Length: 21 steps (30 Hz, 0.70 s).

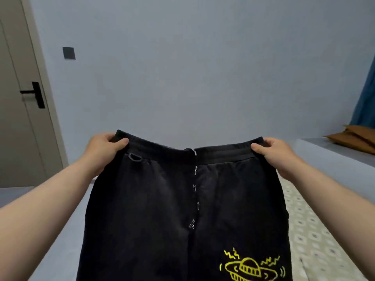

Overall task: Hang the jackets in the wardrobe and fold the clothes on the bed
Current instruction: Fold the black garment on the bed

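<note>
Both hands hold a pair of black trousers (162,209) up in the centre of the frame, above the bed (316,230). The left hand (103,148) pinches one corner of the waistband, thumb on the near side. The right hand (274,153) pinches the other corner the same way. Held apart like this, the waistband is stretched nearly flat and the cloth hangs straight, probably to square the garment before folding it. A drawstring (195,179) dangles down the middle, and a yellow saucer print (250,268) sits at the lower right. The legs run out of the bottom of the frame. No wardrobe, basket or other container shows here. A brown pillow (355,138) lies at the right edge and a door (18,98) stands at the upper left.
</note>
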### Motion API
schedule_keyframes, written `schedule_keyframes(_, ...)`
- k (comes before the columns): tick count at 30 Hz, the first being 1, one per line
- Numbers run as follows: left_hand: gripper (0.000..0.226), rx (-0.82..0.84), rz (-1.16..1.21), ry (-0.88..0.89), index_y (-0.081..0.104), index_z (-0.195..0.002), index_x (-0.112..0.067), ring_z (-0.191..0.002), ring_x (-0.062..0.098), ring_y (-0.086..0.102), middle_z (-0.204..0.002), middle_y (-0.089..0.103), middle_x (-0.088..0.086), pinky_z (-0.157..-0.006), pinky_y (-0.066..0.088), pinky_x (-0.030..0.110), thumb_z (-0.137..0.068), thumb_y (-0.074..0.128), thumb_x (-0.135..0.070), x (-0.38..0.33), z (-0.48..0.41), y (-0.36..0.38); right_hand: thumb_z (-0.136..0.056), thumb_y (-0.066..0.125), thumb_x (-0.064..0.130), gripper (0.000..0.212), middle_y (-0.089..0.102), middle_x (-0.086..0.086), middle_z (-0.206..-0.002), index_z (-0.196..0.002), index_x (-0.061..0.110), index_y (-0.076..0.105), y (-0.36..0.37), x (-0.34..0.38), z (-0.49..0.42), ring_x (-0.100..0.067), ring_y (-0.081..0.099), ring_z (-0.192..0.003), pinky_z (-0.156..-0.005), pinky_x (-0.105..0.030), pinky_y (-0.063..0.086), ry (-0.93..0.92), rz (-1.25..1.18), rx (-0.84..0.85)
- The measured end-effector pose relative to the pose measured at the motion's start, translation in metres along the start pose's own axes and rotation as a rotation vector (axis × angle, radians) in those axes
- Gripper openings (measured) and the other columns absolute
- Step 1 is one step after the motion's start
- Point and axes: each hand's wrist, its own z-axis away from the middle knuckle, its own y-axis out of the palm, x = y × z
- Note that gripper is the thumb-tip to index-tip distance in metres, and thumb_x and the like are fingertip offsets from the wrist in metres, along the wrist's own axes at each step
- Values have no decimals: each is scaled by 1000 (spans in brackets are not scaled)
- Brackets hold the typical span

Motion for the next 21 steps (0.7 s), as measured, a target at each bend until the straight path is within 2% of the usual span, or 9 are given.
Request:
schedule_keyframes(4, 11, 17, -32, -99, 76, -77, -26, -70, 12, 73, -74, 76, -7, -68, 55, 27, -84, 78, -18, 76, -15, 21, -86, 76, 13, 1, 77, -1, -84, -86, 14, 76, 51, -64, -19, -11, 72, -70, -66, -28, 54, 84, 104, 16)
schedule_keyframes(6, 14, 17, -74, -147, 75, -76, -28, -74, 13, 73, -72, 75, -9, -71, 55, 28, -83, 79, -17, 114, -27, 31, -88, 74, 15, 7, 77, 1, -83, -94, 13, 77, 78, -95, -32, -14, 72, -78, -73, -32, 57, 106, 178, 25)
schedule_keyframes(7, 13, 13, -80, -172, 75, -77, -27, -76, 15, 73, -73, 76, -9, -75, 57, 30, -84, 78, -17, 133, -34, 36, -88, 74, 17, 8, 76, 3, -84, -94, 14, 77, 91, -109, -39, -15, 71, -80, -74, -32, 56, 110, 206, 21)
schedule_keyframes(9, 5, 7, -89, -210, 77, -84, -21, -81, 19, 73, -80, 77, -3, -85, 58, 40, -84, 78, -16, 172, -51, 47, -88, 74, 20, 2, 73, 11, -78, -88, 19, 76, 117, -135, -54, -7, 68, -75, -65, -26, 51, 118, 250, 4)
schedule_keyframes(11, 5, 6, -134, -242, 77, -90, -17, -85, 23, 72, -86, 77, 1, -90, 56, 47, -85, 77, -18, 211, -71, 57, -89, 74, 19, 8, 72, 11, -77, -81, 21, 73, 142, -161, -72, -6, 66, -74, -61, -24, 47, 140, 284, 14)
schedule_keyframes(14, 7, 13, -187, -312, 75, -82, -18, -79, 24, 72, -79, 76, 1, -84, 58, 48, -87, 75, -22, 265, -103, 77, -88, 73, 21, 9, 74, 2, -82, -82, 15, 74, 173, -197, -100, -14, 67, -79, -69, -29, 49, 178, 356, 48)
schedule_keyframes(16, 12, 9, -178, -355, 73, -80, -15, -79, 26, 72, -79, 75, 5, -80, 58, 45, -89, 73, -22, 295, -119, 91, -88, 73, 24, 15, 71, 2, -76, -78, 13, 73, 189, -219, -117, -16, 65, -75, -65, -30, 46, 201, 401, 62)
schedule_keyframes(19, 19, 6, -103, -456, 70, -80, -3, -76, 30, 68, -82, 72, 14, -69, 51, 38, -87, 72, -20, 321, -134, 108, -85, 75, 19, 31, 58, -3, -62, -60, 12, 58, 210, -235, -130, -22, 56, -64, -60, -32, 39, 351, 247, 48)
schedule_keyframes(21, 19, -16, 31, -542, 65, -81, 2, -73, 31, 64, -77, 66, 19, -67, 46, 38, -83, 70, -16, 321, -134, 117, -87, 70, 13, 18, 61, -15, -71, -72, 11, 60, 224, -231, -125, -27, 59, -65, -61, -36, 49, 614, -65, 46)
